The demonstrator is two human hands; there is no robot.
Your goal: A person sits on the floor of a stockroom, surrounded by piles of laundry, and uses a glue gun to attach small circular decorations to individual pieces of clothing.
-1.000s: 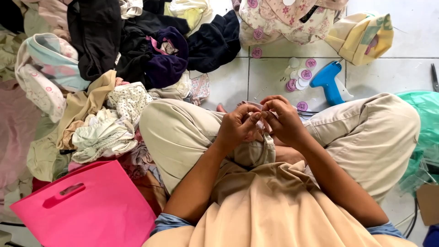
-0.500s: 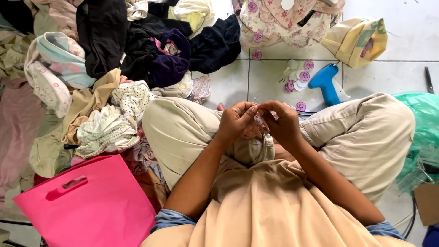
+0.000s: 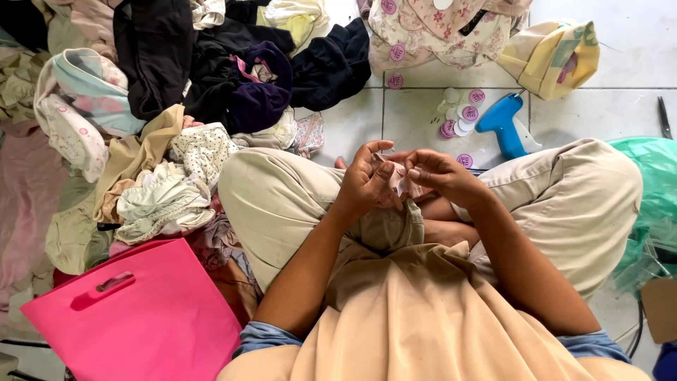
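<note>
the person sat cross-legged on the tiled floor (image 3: 606, 113), so the work rested above the lap, close to the eyes. the left hand (image 3: 367, 185) and the right hand (image 3: 441, 176) met over the knees and pinched between them a small pale pink scrap of fabric (image 3: 402, 185); both hands were narrowed around it, the left forefinger lifted free, which suited fine fingertip work. what exactly was being done to the scrap was too small to tell.

a blue glue gun (image 3: 502, 124) lay on the floor just beyond the knees, beside a cluster of small round pink and white discs (image 3: 462, 116), within easy reach. a heap of mixed clothes (image 3: 190, 92) spread to the left, and a pink bag (image 3: 141, 317) lay near the left knee.

against the frames a moment earlier, the hands held the same spot above the lap; the left fingers had opened slightly, and the surroundings were unchanged.
</note>
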